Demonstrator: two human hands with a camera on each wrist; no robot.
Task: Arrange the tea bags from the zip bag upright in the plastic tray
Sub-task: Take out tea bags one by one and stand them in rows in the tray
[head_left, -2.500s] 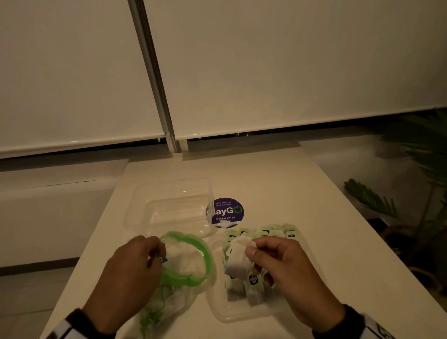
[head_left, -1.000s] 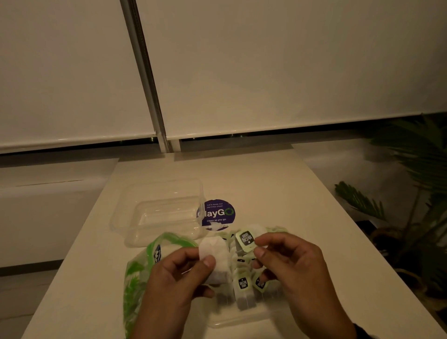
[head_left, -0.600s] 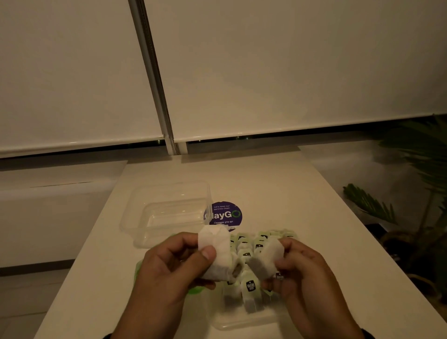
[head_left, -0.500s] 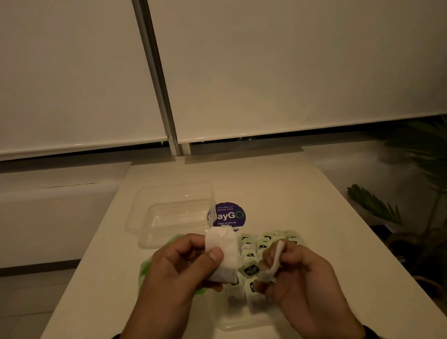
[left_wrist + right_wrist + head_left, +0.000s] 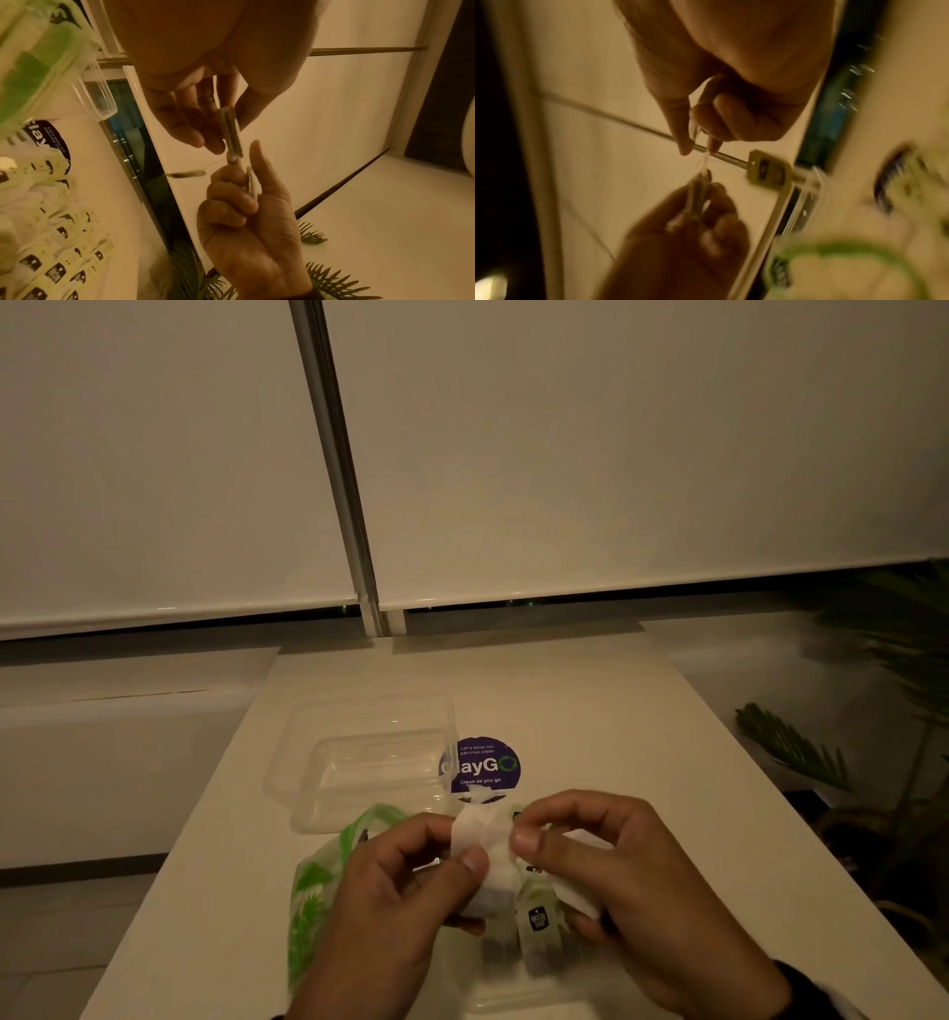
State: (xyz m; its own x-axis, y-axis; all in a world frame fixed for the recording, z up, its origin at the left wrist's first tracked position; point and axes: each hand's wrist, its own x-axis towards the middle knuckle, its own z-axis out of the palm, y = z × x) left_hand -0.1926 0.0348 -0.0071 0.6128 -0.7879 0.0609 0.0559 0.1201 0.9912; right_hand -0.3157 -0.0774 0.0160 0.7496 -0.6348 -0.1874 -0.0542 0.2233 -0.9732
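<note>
Here, a pale worktop (image 5: pixel 590 711) runs toward two drawn window blinds (image 5: pixel 616 454), with a potted plant (image 5: pixel 796 752) at three o'clock. Two clear tubs: the empty one (image 5: pixel 359 762) at eleven o'clock, the plastic tray (image 5: pixel 518 1001) underneath both hands. The left hand (image 5: pixel 400 896) pinches one tea bag (image 5: pixel 485 850), long axis upright; the right hand (image 5: pixel 637 886) pinches another (image 5: pixel 577 893). The zip bag (image 5: pixel 313 891) lies at eight o'clock.

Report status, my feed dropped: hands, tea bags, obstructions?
Both hands up: left hand pinches tea bag, right hand pinches another. Plastic tray part-filled beneath. Nothing blocking.
</note>
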